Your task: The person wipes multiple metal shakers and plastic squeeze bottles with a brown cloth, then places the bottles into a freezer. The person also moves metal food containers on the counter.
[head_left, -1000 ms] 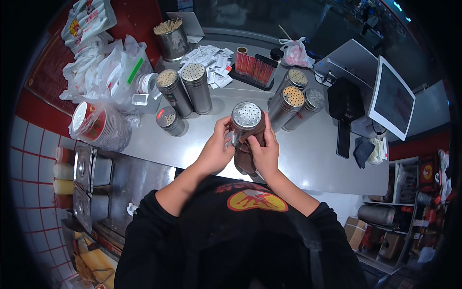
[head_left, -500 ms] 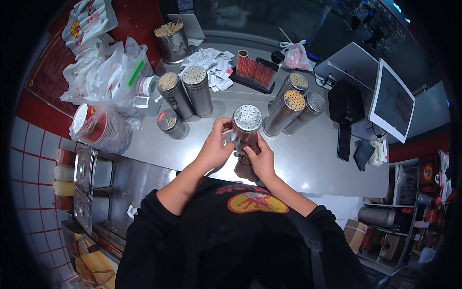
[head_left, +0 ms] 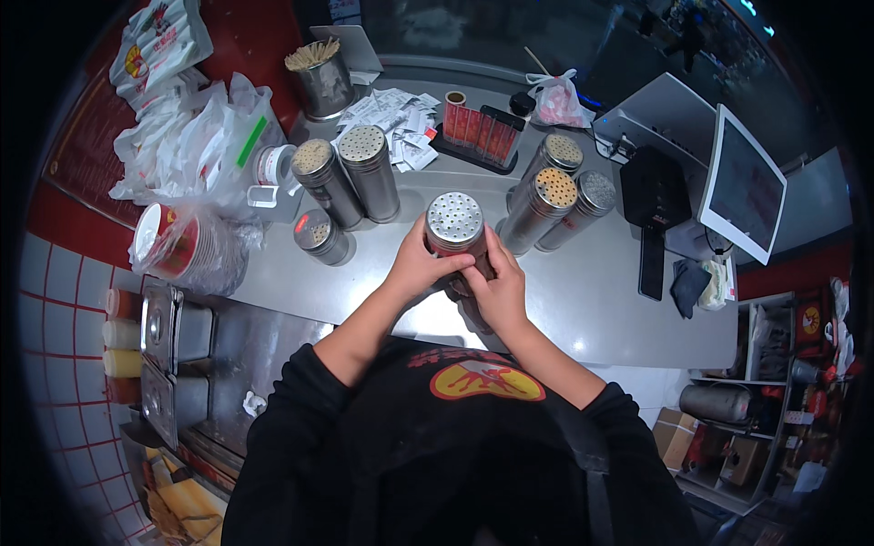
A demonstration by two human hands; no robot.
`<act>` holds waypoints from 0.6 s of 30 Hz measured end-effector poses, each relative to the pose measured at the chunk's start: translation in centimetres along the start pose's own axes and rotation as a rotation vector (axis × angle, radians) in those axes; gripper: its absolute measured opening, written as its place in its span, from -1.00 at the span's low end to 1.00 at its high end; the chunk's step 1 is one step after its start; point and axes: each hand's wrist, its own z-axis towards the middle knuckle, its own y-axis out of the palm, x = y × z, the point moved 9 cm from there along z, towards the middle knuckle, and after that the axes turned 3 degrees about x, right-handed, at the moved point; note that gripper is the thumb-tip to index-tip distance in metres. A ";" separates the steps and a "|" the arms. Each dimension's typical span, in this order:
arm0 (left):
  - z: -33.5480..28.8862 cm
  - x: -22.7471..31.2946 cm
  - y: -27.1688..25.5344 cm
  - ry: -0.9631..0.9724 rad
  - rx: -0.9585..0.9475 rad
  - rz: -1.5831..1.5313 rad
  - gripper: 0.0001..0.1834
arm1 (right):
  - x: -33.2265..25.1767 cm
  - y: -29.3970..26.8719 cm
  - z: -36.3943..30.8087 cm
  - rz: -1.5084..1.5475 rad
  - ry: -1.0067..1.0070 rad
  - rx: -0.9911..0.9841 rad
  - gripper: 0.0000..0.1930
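Steel counter point(head_left: 601, 300) below me: my left hand point(head_left: 417, 268) and right hand point(head_left: 499, 293) both clamp fingers round a perforated-lid shaker point(head_left: 455, 227); more shakers point(head_left: 555, 196) at one o'clock.

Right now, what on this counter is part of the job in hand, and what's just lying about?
In hand:
- tall steel shaker with perforated lid, in the grip of left hand and right hand

Lying about:
- six other steel shakers, e.g.
- white plastic bags
- tilted monitor
- steel cup of wooden sticks
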 end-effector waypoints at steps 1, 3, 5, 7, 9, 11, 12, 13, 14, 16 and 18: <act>0.0 -0.5 0.0 -0.042 0.014 -0.122 -0.23 | -0.4 -0.1 0.0 -0.019 -0.061 -0.002 -0.36; 0.1 -0.5 -0.6 -0.065 0.063 -0.444 -0.40 | -0.8 0.4 -0.2 -0.097 -0.147 -0.084 -0.37; 0.1 0.6 -2.2 0.015 0.141 -0.511 -0.44 | 2.2 1.9 -0.7 0.047 0.151 -0.306 -0.37; 0.0 2.0 -3.6 0.087 0.163 -0.598 -0.40 | 4.9 3.2 -2.2 0.317 0.536 -0.449 -0.46; 0.1 2.7 -4.3 0.085 0.181 -0.741 -0.34 | 5.3 3.8 -2.5 0.920 0.798 -0.334 -0.53; -0.1 3.5 -3.8 0.098 0.167 -0.775 -0.33 | 3.3 5.4 -2.7 1.419 0.947 -0.448 -0.47; -0.3 3.8 -3.2 0.110 0.154 -0.729 -0.33 | 1.2 5.9 -2.6 1.662 0.942 -0.609 -0.43; -0.8 3.9 -2.9 0.129 0.209 -0.661 -0.34 | 3.4 5.9 -3.2 1.419 1.100 -0.419 -0.40; -1.1 4.2 -2.7 0.162 0.237 -0.549 -0.36 | 3.8 5.7 -3.2 1.313 1.122 -0.376 -0.40; -1.5 4.3 -1.8 0.157 0.229 -0.399 -0.38 | 3.9 5.4 -3.2 1.181 1.099 -0.376 -0.40; -1.9 4.9 -1.6 0.256 0.278 -0.211 -0.50 | 5.0 4.4 -3.0 0.969 1.045 -0.326 -0.48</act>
